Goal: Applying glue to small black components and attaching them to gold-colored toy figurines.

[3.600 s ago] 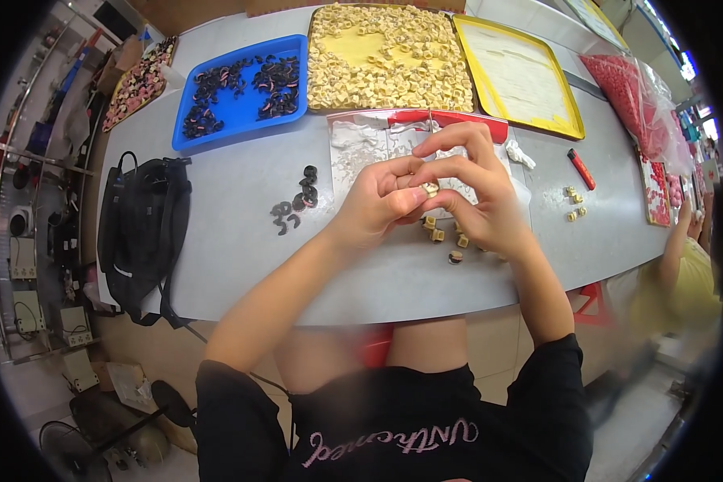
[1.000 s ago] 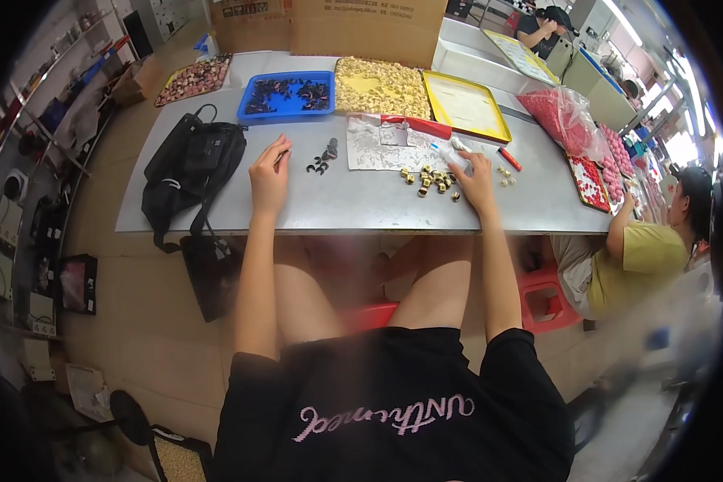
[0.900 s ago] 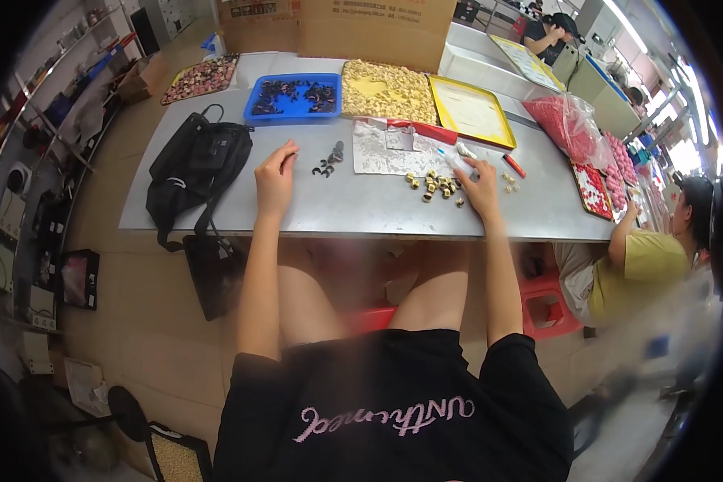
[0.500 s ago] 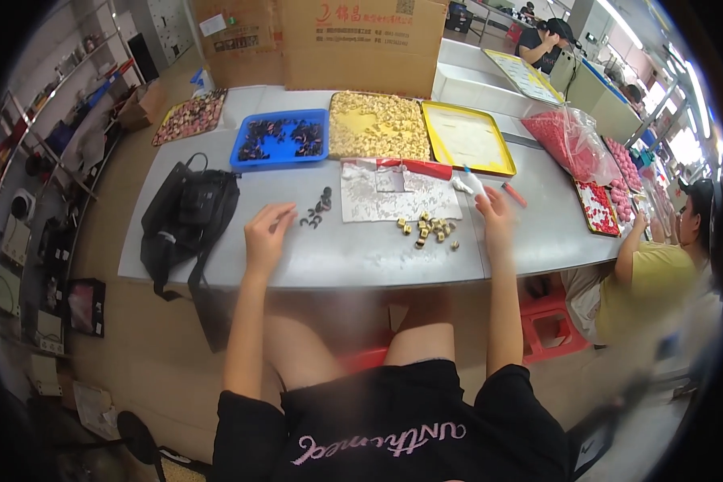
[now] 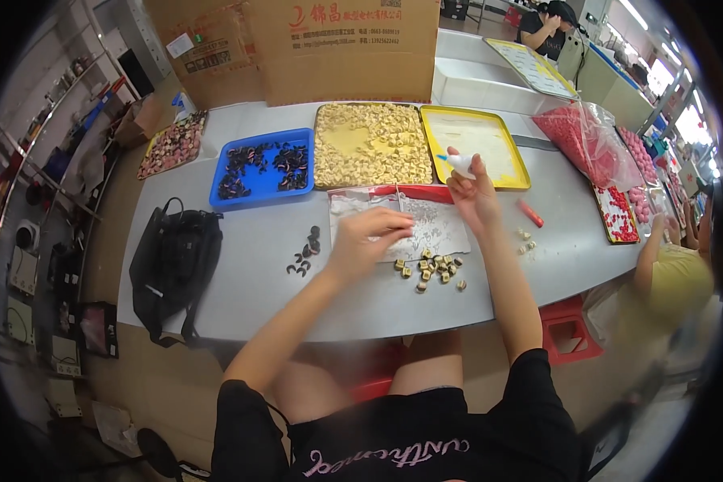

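Note:
My right hand (image 5: 475,193) grips a small white glue bottle (image 5: 461,165) with a blue tip, raised in front of the yellow tray and tilted toward the left. Fingers pinched together, my left hand (image 5: 371,237) is over the left part of a white sheet (image 5: 438,229) marked with grey smears. What its fingertips hold is too small to make out. Just right of that hand lies a loose group of small cream-and-dark blocks (image 5: 427,269). Left of it, several dark curved pieces (image 5: 304,255) rest on the grey table (image 5: 257,281).
Along the back stand a blue tray (image 5: 219,193) of dark pieces, a tray of cream pieces (image 5: 373,149) and a yellow-rimmed tray (image 5: 522,173). A black bag (image 5: 173,265) lies left. A red tube (image 5: 530,213) and a bag of pink pieces (image 5: 582,145) are right.
My left hand has moved right, from beside the dark curved pieces to over the white sheet. My right hand has picked up the glue bottle from the table. The view has shifted slightly.

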The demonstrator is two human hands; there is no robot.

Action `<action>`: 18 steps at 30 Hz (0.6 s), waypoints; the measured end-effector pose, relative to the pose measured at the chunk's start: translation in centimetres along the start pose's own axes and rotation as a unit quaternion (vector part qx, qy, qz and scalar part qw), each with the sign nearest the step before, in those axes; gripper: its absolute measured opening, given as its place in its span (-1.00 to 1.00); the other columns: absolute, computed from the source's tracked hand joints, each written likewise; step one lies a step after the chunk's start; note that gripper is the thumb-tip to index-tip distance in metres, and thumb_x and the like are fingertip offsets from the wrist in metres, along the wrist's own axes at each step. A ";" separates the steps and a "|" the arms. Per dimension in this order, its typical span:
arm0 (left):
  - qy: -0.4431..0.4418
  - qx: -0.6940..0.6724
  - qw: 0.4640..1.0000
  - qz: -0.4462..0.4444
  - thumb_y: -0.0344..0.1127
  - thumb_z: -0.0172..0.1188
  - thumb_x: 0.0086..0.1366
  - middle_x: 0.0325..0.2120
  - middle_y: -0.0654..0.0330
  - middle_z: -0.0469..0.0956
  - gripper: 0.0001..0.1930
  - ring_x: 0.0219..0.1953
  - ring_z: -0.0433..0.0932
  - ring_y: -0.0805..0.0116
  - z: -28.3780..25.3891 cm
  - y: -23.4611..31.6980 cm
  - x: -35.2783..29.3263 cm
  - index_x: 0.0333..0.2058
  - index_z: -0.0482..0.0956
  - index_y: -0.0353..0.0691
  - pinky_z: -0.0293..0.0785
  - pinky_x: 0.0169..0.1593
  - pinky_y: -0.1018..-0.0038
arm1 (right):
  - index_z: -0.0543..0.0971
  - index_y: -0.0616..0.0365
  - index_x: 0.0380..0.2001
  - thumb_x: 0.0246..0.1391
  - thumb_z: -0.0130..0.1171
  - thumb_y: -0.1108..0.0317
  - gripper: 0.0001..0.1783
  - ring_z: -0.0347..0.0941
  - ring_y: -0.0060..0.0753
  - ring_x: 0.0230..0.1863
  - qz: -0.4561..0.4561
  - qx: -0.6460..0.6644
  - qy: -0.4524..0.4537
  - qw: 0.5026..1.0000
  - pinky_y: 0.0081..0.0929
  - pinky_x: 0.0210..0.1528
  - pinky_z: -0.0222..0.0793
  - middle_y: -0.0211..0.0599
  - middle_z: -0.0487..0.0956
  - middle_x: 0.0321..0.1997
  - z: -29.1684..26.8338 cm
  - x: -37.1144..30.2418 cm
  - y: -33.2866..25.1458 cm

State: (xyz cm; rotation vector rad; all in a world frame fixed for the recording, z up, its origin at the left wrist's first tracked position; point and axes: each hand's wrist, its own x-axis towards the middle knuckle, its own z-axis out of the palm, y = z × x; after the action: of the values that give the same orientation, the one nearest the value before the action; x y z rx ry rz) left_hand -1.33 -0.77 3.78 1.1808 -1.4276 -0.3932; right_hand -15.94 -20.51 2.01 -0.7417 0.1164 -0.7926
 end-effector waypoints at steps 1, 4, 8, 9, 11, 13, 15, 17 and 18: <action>-0.011 -0.023 1.000 0.001 -0.52 0.24 0.08 -0.31 0.11 0.59 -0.84 -0.32 0.58 0.40 0.6 -0.5 0.1 -0.30 0.61 -0.31 0.53 -0.27 0.56 | 0.39 0.45 -0.05 0.06 0.20 0.10 -0.41 0.10 -0.78 -0.54 0.000 0.001 0.033 0.999 -0.76 -0.47 0.10 -0.46 0.42 -0.36 1.2 -0.4 0.3; -0.019 -0.035 0.999 -0.030 -0.56 0.21 0.09 -0.27 0.11 0.57 -0.83 -0.30 0.58 0.39 1.2 -1.2 -0.2 -0.29 0.60 -0.32 0.53 -0.24 0.56 | 0.37 0.44 -0.02 0.06 0.20 0.14 -0.41 0.10 -0.78 -0.54 0.006 0.006 0.022 1.000 -0.76 -0.47 0.09 -0.48 0.38 -0.40 0.8 -1.1 0.8; -0.011 -0.029 0.998 -0.052 -0.61 0.18 0.09 -0.26 0.11 0.56 -0.81 -0.26 0.57 0.36 0.8 -1.8 -0.6 -0.28 0.60 -0.33 0.55 -0.20 0.54 | 0.39 0.35 -0.07 0.09 0.16 0.10 -0.47 0.10 -0.75 -0.56 0.014 -0.007 0.038 0.999 -0.74 -0.46 0.11 -0.37 0.48 -0.31 1.6 -1.4 1.4; -0.003 -0.050 0.996 -0.070 -0.64 0.18 0.07 -0.29 0.14 0.56 -0.79 -0.24 0.56 0.38 0.7 -1.8 -0.6 -0.29 0.62 -0.31 0.51 -0.17 0.56 | 0.39 0.35 -0.07 0.09 0.16 0.10 -0.47 0.10 -0.75 -0.56 0.021 -0.005 0.044 0.999 -0.74 -0.46 0.11 -0.37 0.48 -0.31 2.1 -1.5 1.3; -0.001 -0.069 0.994 -0.086 -0.64 0.18 0.07 -0.29 0.12 0.56 -0.79 -0.25 0.56 0.38 0.7 -1.8 -0.5 -0.29 0.62 -0.32 0.52 -0.18 0.55 | 0.42 0.22 -0.19 0.14 0.08 0.03 -0.57 0.12 -0.73 -0.58 0.033 0.024 0.049 0.998 -0.74 -0.45 0.11 -0.32 0.50 -0.29 2.8 -1.6 1.5; 0.007 -0.095 0.992 -0.078 -0.63 0.20 0.07 -0.27 0.07 0.57 -0.75 -0.24 0.59 0.35 1.0 -2.3 -0.7 -0.22 0.57 -0.34 0.54 -0.22 0.55 | 0.39 0.14 -0.25 0.19 -0.03 -0.03 -0.59 0.15 -0.71 -0.59 0.050 0.021 0.075 0.996 -0.76 -0.51 0.10 -0.29 0.50 -0.29 2.8 -1.9 1.4; 0.033 -0.089 0.992 -0.087 -0.59 0.21 0.08 -0.27 0.08 0.59 -0.71 -0.26 0.60 0.36 1.4 -2.3 -0.9 -0.17 0.54 -0.32 0.54 -0.25 0.57 | 0.36 0.13 -0.19 0.21 -0.08 -0.03 -0.58 0.17 -0.71 -0.60 0.056 -0.033 0.067 0.996 -0.77 -0.60 0.08 -0.27 0.51 -0.28 3.1 -2.3 1.2; 0.058 -0.084 0.990 -0.095 -0.54 0.23 0.09 -0.27 0.08 0.60 -0.67 -0.27 0.62 0.38 1.5 -2.3 -1.1 -0.11 0.51 -0.29 0.55 -0.29 0.59 | 0.33 0.13 -0.20 0.22 -0.12 -0.04 -0.58 0.21 -0.71 -0.59 0.043 -0.070 0.059 0.995 -0.78 -0.64 0.09 -0.24 0.50 -0.29 3.6 -2.5 1.5; 0.062 -0.063 0.992 -0.085 -0.53 0.24 0.09 -0.27 0.09 0.61 -0.62 -0.28 0.63 0.38 1.3 -2.3 -1.1 -0.07 0.47 -0.26 0.54 -0.31 0.60 | 0.33 0.14 -0.21 0.23 -0.12 -0.03 -0.59 0.22 -0.71 -0.59 0.027 -0.110 0.044 0.993 -0.77 -0.63 0.12 -0.22 0.50 -0.29 3.8 -2.6 1.7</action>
State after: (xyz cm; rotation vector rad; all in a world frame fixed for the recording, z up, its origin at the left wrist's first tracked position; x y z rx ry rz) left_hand -1.75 -1.39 0.99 1.2067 -1.1826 -0.5122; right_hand -15.45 -15.80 3.30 -0.9071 0.3057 -0.7675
